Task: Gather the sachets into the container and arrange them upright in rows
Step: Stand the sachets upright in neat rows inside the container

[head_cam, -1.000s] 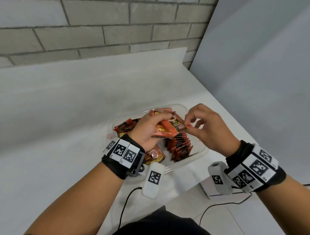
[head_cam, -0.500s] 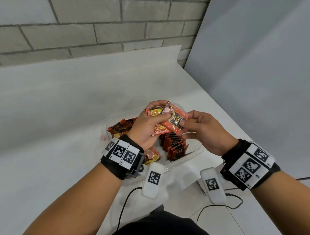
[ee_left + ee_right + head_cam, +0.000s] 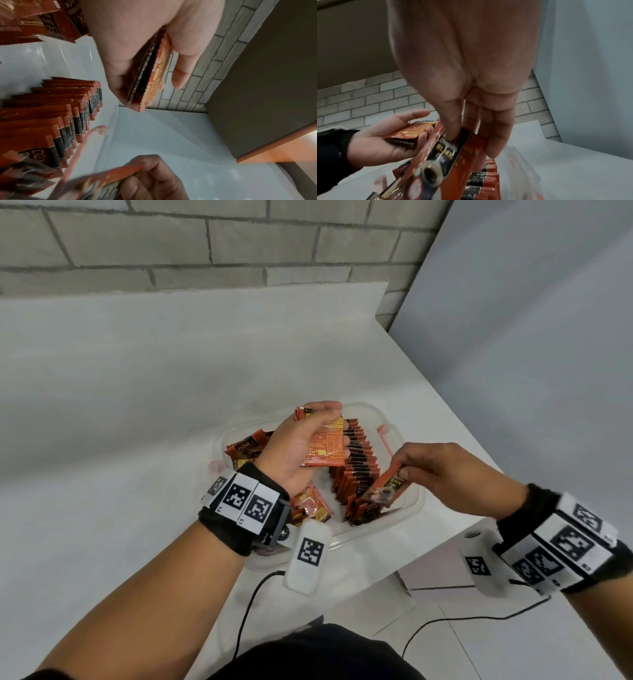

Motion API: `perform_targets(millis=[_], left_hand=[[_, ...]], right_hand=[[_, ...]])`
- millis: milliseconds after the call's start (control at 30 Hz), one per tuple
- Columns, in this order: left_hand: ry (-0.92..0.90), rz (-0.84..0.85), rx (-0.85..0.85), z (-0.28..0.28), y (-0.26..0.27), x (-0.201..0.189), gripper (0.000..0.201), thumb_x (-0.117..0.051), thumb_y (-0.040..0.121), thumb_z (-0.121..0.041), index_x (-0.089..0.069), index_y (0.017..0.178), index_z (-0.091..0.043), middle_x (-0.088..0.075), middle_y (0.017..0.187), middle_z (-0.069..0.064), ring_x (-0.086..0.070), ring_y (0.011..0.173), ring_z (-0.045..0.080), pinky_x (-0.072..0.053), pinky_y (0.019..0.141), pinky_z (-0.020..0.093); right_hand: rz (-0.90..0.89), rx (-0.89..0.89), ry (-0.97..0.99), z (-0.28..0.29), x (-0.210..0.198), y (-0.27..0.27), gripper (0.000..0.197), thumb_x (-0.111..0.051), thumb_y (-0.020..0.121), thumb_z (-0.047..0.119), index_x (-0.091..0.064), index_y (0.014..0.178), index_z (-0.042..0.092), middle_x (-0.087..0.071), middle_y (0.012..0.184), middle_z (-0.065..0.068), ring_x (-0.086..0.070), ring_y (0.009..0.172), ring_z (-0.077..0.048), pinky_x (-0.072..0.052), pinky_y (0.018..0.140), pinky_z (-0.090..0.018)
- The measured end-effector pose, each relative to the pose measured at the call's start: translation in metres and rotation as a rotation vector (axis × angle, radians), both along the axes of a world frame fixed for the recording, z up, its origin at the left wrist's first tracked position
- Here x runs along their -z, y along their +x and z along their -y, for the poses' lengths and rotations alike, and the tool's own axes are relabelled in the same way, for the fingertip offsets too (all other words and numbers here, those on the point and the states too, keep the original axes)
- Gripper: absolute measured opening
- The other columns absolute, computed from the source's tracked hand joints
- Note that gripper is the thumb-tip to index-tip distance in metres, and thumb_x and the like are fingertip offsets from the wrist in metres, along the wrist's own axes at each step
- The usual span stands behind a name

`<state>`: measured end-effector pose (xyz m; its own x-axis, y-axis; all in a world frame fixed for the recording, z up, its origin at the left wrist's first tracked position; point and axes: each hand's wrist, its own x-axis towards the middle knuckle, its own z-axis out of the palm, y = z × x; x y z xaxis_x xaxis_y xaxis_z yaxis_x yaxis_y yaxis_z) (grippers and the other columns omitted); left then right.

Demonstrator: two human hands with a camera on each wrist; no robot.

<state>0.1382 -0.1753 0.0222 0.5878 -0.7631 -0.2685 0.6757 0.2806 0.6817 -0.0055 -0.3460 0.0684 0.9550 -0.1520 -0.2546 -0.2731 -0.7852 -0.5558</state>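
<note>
A clear plastic container [image 3: 409,510] sits on the white table. Inside it stands a row of orange-and-black sachets [image 3: 358,465] on edge. My left hand [image 3: 305,440] hovers over the container's back and grips a small stack of sachets [image 3: 327,445] between thumb and fingers, seen edge-on as the stack [image 3: 150,75] in the left wrist view. My right hand [image 3: 424,465] pinches a single sachet [image 3: 385,487] by its top, tilted, at the near end of the row; the same sachet [image 3: 447,152] fills the right wrist view.
Loose sachets [image 3: 246,448] lie flat in the container's left part, more sachets [image 3: 310,503] near its front. A brick wall [image 3: 205,244] runs behind the table and a grey panel [image 3: 531,337] stands to the right. Cables [image 3: 246,618] hang below the table's front edge.
My right hand has pulled one sachet off the stack and carried it right and down to the near end of the row. The left hand keeps the rest of the stack.
</note>
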Motion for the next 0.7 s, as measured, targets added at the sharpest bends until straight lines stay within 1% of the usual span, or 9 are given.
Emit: perform_targets(millis=[67, 167, 300, 400, 467, 533, 567, 633, 700], left_hand=[[0.002, -0.003, 0.005, 0.0, 0.0, -0.001, 0.025, -0.066, 0.074, -0.016, -0.063, 0.098, -0.011, -0.064, 0.079, 0.01, -0.061, 0.068, 0.024, -0.054, 0.062, 0.033], [0.011, -0.004, 0.013, 0.0, 0.0, -0.002, 0.023, -0.065, 0.076, -0.016, -0.063, 0.098, -0.011, -0.063, 0.079, 0.01, -0.061, 0.067, 0.023, -0.054, 0.06, 0.032], [0.029, 0.007, 0.033, 0.001, -0.001, -0.001, 0.028, -0.067, 0.071, -0.019, -0.063, 0.097, -0.012, -0.062, 0.08, 0.01, -0.062, 0.068, 0.022, -0.055, 0.06, 0.031], [0.036, 0.007, 0.044, 0.0, -0.002, 0.0, 0.029, -0.068, 0.07, -0.02, -0.064, 0.097, -0.012, -0.063, 0.08, 0.009, -0.062, 0.067, 0.022, -0.055, 0.06, 0.031], [0.039, 0.001, 0.047, 0.0, -0.002, 0.0, 0.029, -0.068, 0.07, -0.02, -0.064, 0.097, -0.012, -0.064, 0.08, 0.009, -0.061, 0.068, 0.022, -0.055, 0.059, 0.031], [0.04, -0.003, 0.049, 0.0, -0.003, 0.0, 0.028, -0.067, 0.071, -0.019, -0.063, 0.097, -0.011, -0.063, 0.08, 0.009, -0.061, 0.067, 0.022, -0.054, 0.058, 0.03], [0.041, -0.004, 0.05, 0.0, -0.003, 0.0, 0.027, -0.067, 0.072, -0.019, -0.063, 0.098, -0.011, -0.063, 0.08, 0.01, -0.06, 0.067, 0.022, -0.054, 0.058, 0.03], [0.048, -0.004, 0.043, 0.001, -0.004, 0.0, 0.022, -0.066, 0.077, -0.016, -0.063, 0.098, -0.01, -0.063, 0.082, 0.011, -0.061, 0.068, 0.022, -0.054, 0.058, 0.031], [0.054, -0.009, 0.038, 0.0, -0.004, 0.0, 0.015, -0.062, 0.084, -0.014, -0.063, 0.099, -0.01, -0.063, 0.082, 0.011, -0.061, 0.067, 0.022, -0.054, 0.059, 0.031]], right_hand=[[-0.072, -0.097, -0.042, 0.0, 0.002, 0.002, 0.018, -0.052, 0.096, 0.009, -0.065, 0.097, 0.021, -0.069, 0.091, 0.013, -0.063, 0.084, -0.003, -0.048, 0.078, -0.017], [-0.135, -0.209, -0.113, 0.0, 0.006, 0.006, 0.021, -0.048, 0.098, 0.01, -0.063, 0.102, 0.024, -0.068, 0.097, 0.013, -0.061, 0.087, -0.006, -0.048, 0.077, -0.02], [-0.197, -0.271, -0.197, -0.006, 0.016, 0.01, 0.025, -0.045, 0.098, 0.012, -0.063, 0.108, 0.025, -0.066, 0.105, 0.011, -0.06, 0.092, -0.01, -0.049, 0.081, -0.025], [-0.152, -0.274, -0.231, -0.012, 0.021, 0.01, 0.025, -0.048, 0.097, 0.012, -0.067, 0.109, 0.023, -0.063, 0.1, 0.012, -0.058, 0.086, -0.008, -0.047, 0.079, -0.022], [-0.088, -0.276, -0.29, -0.015, 0.025, 0.008, 0.024, -0.052, 0.095, 0.012, -0.069, 0.109, 0.021, -0.052, 0.095, 0.011, -0.051, 0.081, -0.007, -0.043, 0.074, -0.019], [-0.041, -0.265, -0.342, -0.017, 0.029, 0.005, 0.021, -0.056, 0.093, 0.014, -0.071, 0.108, 0.02, -0.045, 0.092, 0.008, -0.047, 0.077, -0.009, -0.04, 0.069, -0.019], [-0.022, -0.264, -0.352, -0.018, 0.031, 0.004, 0.02, -0.058, 0.092, 0.014, -0.072, 0.106, 0.019, -0.045, 0.09, 0.008, -0.048, 0.075, -0.01, -0.039, 0.068, -0.02], [0.016, -0.266, -0.355, -0.019, 0.035, 0.002, 0.018, -0.061, 0.09, 0.012, -0.073, 0.102, 0.018, -0.051, 0.087, 0.007, -0.053, 0.075, -0.012, -0.042, 0.066, -0.022], [0.004, -0.237, -0.38, -0.018, 0.036, 0.002, 0.016, -0.063, 0.088, 0.014, -0.071, 0.101, 0.018, -0.061, 0.09, 0.005, -0.058, 0.082, -0.016, -0.046, 0.069, -0.027]])
